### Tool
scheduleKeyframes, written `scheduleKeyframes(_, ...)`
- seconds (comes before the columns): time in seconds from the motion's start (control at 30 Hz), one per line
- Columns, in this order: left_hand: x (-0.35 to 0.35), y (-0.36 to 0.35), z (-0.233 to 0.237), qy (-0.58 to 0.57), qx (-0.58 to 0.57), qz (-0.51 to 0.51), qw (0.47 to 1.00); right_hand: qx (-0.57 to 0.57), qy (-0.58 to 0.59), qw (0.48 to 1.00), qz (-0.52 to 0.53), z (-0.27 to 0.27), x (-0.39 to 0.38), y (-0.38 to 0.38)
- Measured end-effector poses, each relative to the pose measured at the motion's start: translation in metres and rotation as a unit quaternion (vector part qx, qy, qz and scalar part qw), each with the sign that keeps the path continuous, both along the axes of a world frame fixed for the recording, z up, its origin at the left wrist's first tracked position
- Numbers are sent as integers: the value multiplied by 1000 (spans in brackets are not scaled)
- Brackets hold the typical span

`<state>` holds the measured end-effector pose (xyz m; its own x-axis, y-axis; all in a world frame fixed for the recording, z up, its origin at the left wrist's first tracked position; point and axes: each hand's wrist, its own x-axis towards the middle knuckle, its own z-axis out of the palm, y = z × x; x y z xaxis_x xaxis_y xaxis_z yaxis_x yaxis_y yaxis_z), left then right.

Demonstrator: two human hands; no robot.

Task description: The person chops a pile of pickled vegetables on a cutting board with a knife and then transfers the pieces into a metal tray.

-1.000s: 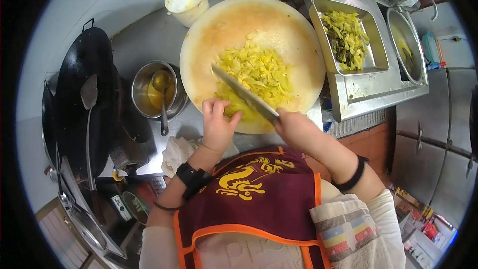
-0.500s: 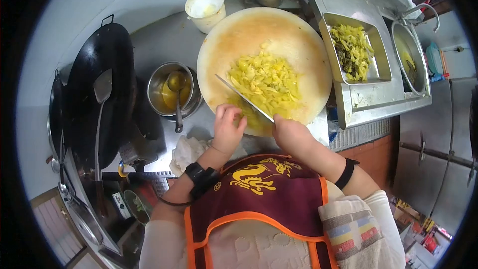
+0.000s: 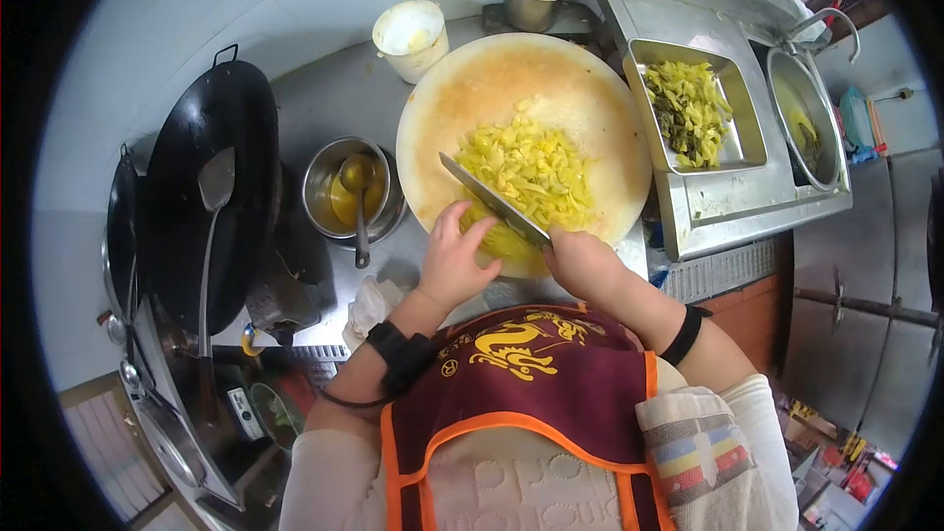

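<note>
Chopped yellow-green pickled vegetable is heaped on a round chopping board. My right hand is closed around the handle of a knife. The blade slants up and left across the near side of the heap, its flat face showing. Close to the blade on the left, my left hand has thumb and fingers spread apart. Its fingertips are at the near-left edge of the vegetable pieces; whether they press on them is hard to make out.
Left of the board stand a steel pot with a ladle and a black wok holding a spatula. A white tub and metal pot stand behind. To the right are a steel tray of greens and a sink.
The fingers of my left hand have spread from a curled pose. The knife has tilted so more of its blade face shows. The whole view has shifted slightly.
</note>
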<state>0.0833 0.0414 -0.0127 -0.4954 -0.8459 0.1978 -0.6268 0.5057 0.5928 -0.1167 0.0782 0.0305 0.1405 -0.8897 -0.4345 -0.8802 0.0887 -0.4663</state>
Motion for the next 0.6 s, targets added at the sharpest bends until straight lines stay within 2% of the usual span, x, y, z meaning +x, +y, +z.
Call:
scheduleKeyframes(0.13, -1, -1, -18, -27, -28, 1, 999, 8, 1, 999, -48, 14, -5, -3)
scheduleKeyframes(0.27, -12, -6, -23, -55, -69, 79, 993, -35, 31, 997, -56, 16, -28, -11)
scheduleKeyframes(0.4, -21, -4, -17, -80, -83, 154, 981, -84, 9, 991, -103, 32, -41, -8)
scheduleKeyframes(0.6, -25, -2, -3, -116, -20, 200, 973, -120, -61, 978, -161, 37, -72, 24)
